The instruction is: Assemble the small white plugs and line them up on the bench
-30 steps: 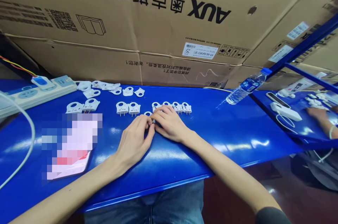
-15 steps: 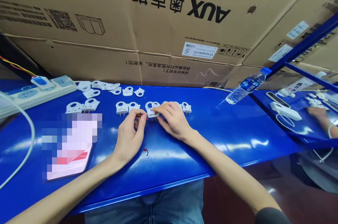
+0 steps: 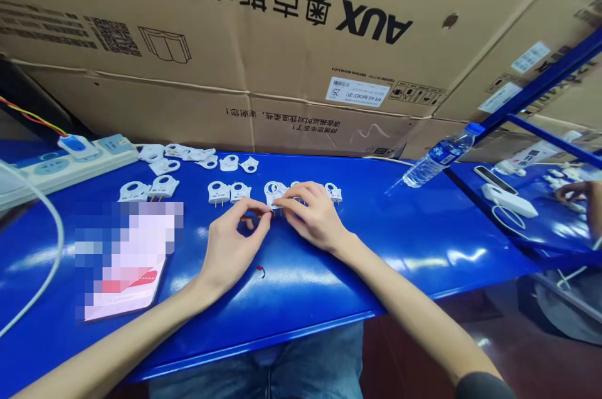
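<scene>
Red shows at the tips of my left hand (image 3: 232, 245), whose thumb and forefinger are together on a small red piece (image 3: 271, 214); its full shape is too hidden to tell. I judge that I pinch it by the very tips because it is so slight, and so that my fingers do not cover the white plug (image 3: 274, 193) it meets. My right hand (image 3: 314, 217) has its fingertips against that plug from the right, probably to steady it; whether that grip is clamped on it or only leaning, I cannot tell. The plug lies between my hands, just beyond my left grip toward the back edge of the tabletop (image 3: 399, 236), ring away from me and prongs toward me. Nearer the front edge, a loose red and black part (image 3: 261, 271) lies apart from both hands. A pair of ring plugs (image 3: 229, 192) sits left of my grip, and an end plug (image 3: 333, 191) shows past my right knuckles, others half hidden there; lined up like that, they seem set for easy reach. Farther left are another pair (image 3: 148, 189), a phone (image 3: 136, 273) and a power strip (image 3: 70, 167), with white pieces (image 3: 188, 154) along the back edge, below the cardboard (image 3: 282, 54). A water bottle (image 3: 442, 154) is toward the back right corner.
</scene>
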Available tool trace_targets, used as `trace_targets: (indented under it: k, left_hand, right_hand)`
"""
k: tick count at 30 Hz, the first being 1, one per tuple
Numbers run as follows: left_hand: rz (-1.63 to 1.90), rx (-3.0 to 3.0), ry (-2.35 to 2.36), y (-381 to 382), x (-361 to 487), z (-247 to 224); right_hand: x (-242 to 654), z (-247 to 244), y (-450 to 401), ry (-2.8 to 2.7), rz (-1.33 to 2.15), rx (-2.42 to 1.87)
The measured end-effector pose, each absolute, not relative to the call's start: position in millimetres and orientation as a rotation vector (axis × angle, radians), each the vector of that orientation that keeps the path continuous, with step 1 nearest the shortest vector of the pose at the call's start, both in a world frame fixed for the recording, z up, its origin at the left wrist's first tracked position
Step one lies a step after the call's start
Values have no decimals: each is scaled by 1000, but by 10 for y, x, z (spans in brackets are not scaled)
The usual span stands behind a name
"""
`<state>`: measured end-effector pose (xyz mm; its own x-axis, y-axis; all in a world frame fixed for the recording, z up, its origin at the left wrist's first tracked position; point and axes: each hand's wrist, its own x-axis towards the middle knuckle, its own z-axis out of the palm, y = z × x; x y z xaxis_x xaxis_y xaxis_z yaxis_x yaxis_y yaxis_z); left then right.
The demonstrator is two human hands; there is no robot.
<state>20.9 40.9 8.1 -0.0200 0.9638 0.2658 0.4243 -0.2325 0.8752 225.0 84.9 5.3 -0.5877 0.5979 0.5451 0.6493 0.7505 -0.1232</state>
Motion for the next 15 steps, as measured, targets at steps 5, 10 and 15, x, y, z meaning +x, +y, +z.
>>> trace_targets:
  k: [5,10,15]
  left_hand:
    - [1244,1711,1433,406,195,83]
    - [1358,1700,1407,414,187,105]
    - [1423,1705,1409,443,164,81]
  right_hand:
    - [2272,57,857,-2342,-96,-933]
    - [2262,76,845,-2286,-100,-898]
    - [2231,103,802,-2290,-79,-890]
